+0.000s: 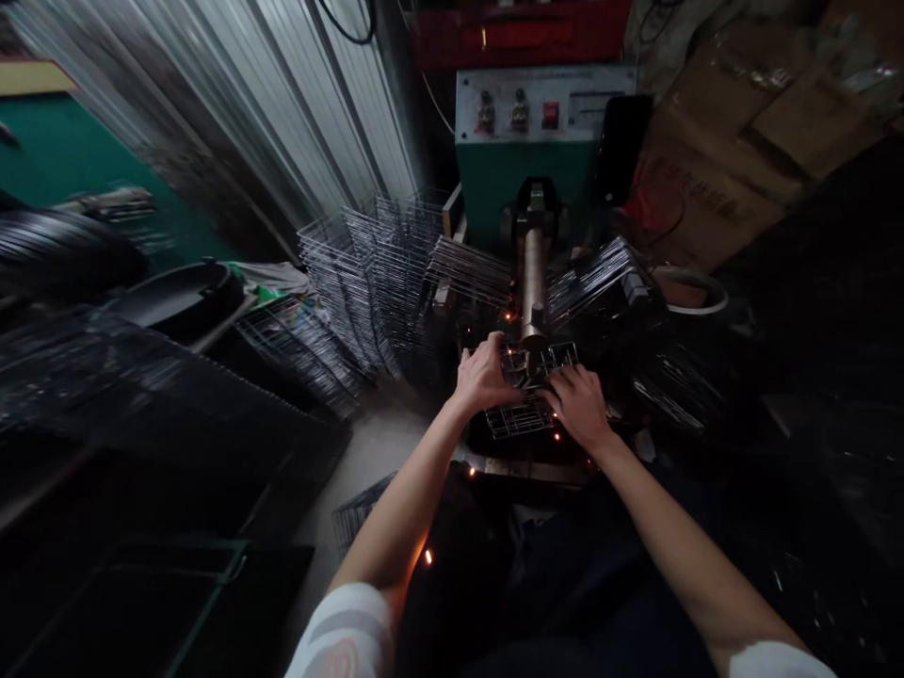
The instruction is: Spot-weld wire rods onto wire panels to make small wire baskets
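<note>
**While sparks fly, two bare hands hold a wire rack [528, 411] under the rod of a green machine [523, 179]**

As the small wire rack lies just under the tip of the copper-coloured rod [532, 278], in the middle of the scene and on the near side of the green machine, both hands close on it. The left hand [484, 375] has its grip curled over the left edge of the rack, with the fingers pressed together on the wires. The right hand [580, 405] is on the right side, and its grip is also bent down, pinching the wires. Orange sparks [557, 435] show around the rack and lower down, near the left forearm.

Stacks of similar racks stand to the left [367, 273], and more lean to the right of the rod [600, 273].

In my judgement, the main danger is heat. The fingers are bare and very near the rod tip, so a spark or a hot wire may burn them. If one grip loosens, the rack may tilt or slide under the tip. Sparks that fall on the dark clothing below could also burn it.
</note>
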`<state>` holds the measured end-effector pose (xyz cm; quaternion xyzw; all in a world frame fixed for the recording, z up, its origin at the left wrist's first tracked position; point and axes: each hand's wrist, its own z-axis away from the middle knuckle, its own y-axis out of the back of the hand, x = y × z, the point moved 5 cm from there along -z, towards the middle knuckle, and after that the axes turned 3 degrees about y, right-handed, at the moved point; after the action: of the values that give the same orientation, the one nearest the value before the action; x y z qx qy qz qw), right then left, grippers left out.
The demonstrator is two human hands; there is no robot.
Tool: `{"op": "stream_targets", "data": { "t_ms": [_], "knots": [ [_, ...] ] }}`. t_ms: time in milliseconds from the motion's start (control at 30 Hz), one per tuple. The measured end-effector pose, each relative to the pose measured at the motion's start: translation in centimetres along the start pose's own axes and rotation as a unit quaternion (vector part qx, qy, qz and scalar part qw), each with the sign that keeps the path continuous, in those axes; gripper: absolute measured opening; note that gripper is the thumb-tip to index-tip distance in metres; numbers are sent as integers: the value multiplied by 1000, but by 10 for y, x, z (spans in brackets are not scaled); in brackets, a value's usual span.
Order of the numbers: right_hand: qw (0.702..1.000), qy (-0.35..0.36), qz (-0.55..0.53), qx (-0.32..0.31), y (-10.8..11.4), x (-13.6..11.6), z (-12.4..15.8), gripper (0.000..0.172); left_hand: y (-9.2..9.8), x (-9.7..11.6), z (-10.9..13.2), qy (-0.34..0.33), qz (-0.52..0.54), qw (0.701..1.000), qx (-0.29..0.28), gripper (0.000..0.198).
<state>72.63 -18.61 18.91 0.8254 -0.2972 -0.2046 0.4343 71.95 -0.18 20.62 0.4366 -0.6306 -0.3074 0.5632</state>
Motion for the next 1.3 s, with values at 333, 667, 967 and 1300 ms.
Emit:
{"op": "stream_targets", "data": {
  "t_ms": [333, 667, 967, 1300],
  "knots": [
    [976, -61, -199, 66, 23, 31, 10, 15, -1, -41, -4, -36, 115, 992, -19, 126],
    [755, -360, -535, 113, 40, 63, 85, 39, -117, -110, 46, 94, 457, 873, -145, 137],
    [717, -318, -618, -44, 83, 35, 109, 37, -74, -96, 99, 59, 329, 939, -83, 113],
    [925, 3, -332, -182, 38, -35, 70, 20, -57, 4, 91, -51, 12, 989, -137, 139]
  ]
}}
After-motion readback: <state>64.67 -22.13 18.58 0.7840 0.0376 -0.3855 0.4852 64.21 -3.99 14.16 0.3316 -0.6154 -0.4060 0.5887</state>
